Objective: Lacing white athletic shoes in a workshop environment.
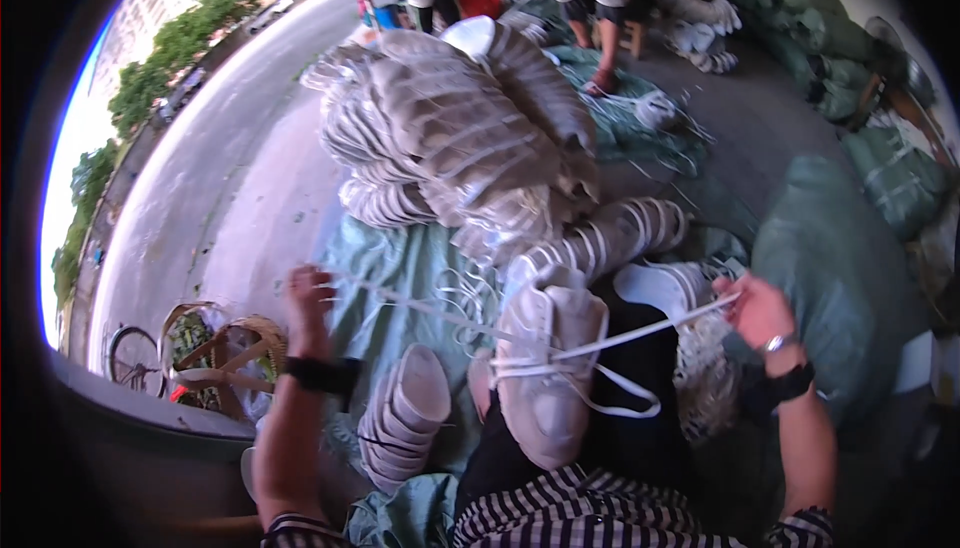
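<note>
White shoe near centre, over the lap, toe pointing near. Step looks like lacing: white lace drawn out both sides, loop hanging slack right of the toe. Next move likely calls for evening the pull and taking up that loop. Left hand, left side: blurred, fingers look pinched together on one lace length. Right hand, right side: thumb and finger closed on the other. Far: pile of nested shoe pieces.

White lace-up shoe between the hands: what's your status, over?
Left hand, right hand: spread wide, gripping flat white lace. White lace-up shoe: between them, toe toward wearer. Nothing visibly blocking the lace.
</note>
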A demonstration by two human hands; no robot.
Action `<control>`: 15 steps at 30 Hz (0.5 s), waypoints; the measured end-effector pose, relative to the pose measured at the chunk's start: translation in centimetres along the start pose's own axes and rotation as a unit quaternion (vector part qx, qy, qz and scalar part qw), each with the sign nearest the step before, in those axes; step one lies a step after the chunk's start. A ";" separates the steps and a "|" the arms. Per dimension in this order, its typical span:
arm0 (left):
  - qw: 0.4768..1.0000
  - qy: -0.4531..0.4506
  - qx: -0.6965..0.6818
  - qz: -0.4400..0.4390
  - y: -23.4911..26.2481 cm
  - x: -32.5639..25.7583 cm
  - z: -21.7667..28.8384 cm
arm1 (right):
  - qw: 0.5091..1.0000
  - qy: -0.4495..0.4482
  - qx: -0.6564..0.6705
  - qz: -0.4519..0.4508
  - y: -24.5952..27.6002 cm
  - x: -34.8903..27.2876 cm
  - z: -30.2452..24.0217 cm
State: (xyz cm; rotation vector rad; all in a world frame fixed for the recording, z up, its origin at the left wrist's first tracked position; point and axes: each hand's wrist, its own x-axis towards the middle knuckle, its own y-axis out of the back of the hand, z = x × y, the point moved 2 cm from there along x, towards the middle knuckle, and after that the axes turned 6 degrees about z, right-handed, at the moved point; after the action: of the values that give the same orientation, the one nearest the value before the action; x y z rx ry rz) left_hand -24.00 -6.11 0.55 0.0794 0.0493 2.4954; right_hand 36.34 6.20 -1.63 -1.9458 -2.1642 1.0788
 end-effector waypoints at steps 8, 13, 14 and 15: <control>0.914 0.171 -0.165 0.328 22.3 12.1 -8.0 | 0.893 0.167 0.120 0.400 28.7 -1.9 -7.6; 0.920 0.248 -0.222 -0.205 3.7 0.0 -6.4 | 0.976 0.083 -0.037 0.198 8.2 -1.2 -1.1; 0.948 0.265 -0.172 -0.038 -2.8 -5.6 -2.8 | 0.950 0.141 -0.230 0.155 3.6 -1.7 0.3; 0.937 0.248 -0.198 -0.145 -3.3 -6.8 -2.8 | 0.950 0.136 -0.269 0.082 0.9 -1.7 2.0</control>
State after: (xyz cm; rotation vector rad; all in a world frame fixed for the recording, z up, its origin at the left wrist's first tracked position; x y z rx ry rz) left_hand -16.77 -7.58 -2.72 -0.6771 -0.2177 2.1249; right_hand 36.56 3.72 -2.94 -2.3422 -2.3318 0.1966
